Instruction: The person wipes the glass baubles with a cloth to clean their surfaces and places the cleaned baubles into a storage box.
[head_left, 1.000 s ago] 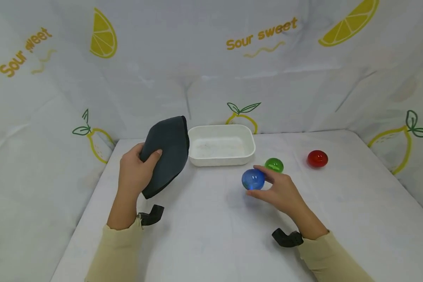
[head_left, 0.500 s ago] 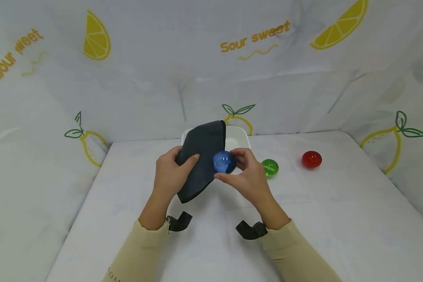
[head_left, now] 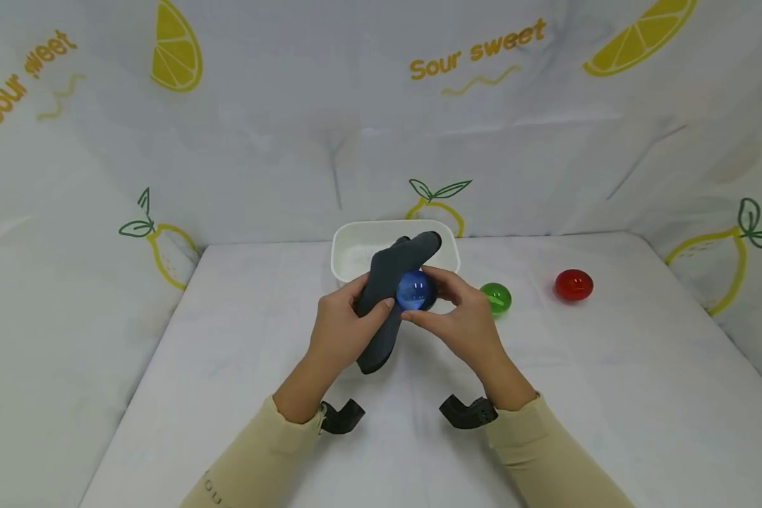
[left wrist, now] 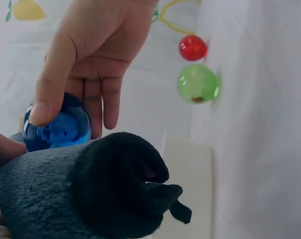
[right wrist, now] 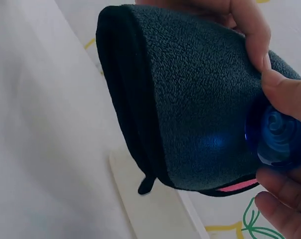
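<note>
In the head view my left hand [head_left: 344,321] grips a folded dark grey cloth [head_left: 387,271], its thumb pressed on the near face. The right wrist view shows the cloth's fuzzy pile, black edging, a small loop and a strip of pink. A clear blue ball [head_left: 414,290] is pinched between the thumb and fingers of my right hand [head_left: 466,317]. The ball touches the cloth, which bends around its left side. Inside the ball, a swirled shape shows in the right wrist view.
Behind the hands stands a white rectangular tray [head_left: 349,247], partly hidden by the cloth. A green ball [head_left: 497,298] lies just right of my right hand, and a red ball [head_left: 573,285] farther right. White printed fabric rises at the back and sides.
My left hand has brought the cloth rightward and my right hand has brought the blue ball leftward until they meet. The cloth now folds about the ball; green and red balls stay put.
</note>
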Demonstrator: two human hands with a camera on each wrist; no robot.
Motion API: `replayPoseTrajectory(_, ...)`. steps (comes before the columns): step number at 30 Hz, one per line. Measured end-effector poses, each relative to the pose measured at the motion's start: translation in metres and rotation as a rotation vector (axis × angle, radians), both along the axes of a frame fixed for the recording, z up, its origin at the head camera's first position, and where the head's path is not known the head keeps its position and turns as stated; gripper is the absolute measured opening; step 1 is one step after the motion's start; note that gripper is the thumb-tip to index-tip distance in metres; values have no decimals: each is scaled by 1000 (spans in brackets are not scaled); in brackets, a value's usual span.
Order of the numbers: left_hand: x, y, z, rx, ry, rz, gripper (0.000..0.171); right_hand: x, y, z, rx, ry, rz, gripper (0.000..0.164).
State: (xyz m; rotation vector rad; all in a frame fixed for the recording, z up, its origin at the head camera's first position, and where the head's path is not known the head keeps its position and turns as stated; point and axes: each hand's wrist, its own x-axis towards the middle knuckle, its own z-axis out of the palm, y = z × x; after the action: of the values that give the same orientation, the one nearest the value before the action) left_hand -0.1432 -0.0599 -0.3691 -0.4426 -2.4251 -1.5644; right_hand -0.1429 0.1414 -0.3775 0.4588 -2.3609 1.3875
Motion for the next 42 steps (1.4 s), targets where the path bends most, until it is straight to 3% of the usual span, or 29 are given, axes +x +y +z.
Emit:
replayPoseTrajectory(4,4,5,-3,-79,75,26,43,-2,5,-5,91,71,-23,76)
replayPoseTrajectory(9,5,5,-4,-169,171,56,33,-4,8,-8,248,267,-24,77)
replayPoseTrajectory(13,4,5,-4,-187,177,52,27,-7,7,-9,327,405,-13,76)
replayPoseTrajectory(17,2,3,-5,-175,168,61,28,-7,4,-9,343,466,-10,74)
replayPoseTrajectory(23,2,1,-4,-142,156,61,38,-4,-1,-11,289,406,-45,76)
replayPoseTrajectory(34,2,1,-2,-71,179,29,36,0,-2,-10,-60,7,45,65)
replayPoseTrajectory(37,2,1,-2,-73,175,33,37,1,-3,-9,9,66,37,69)
replayPoseTrajectory(42,2,0,-2,-77,176,40,37,1,-3,-10,197,277,-1,76)
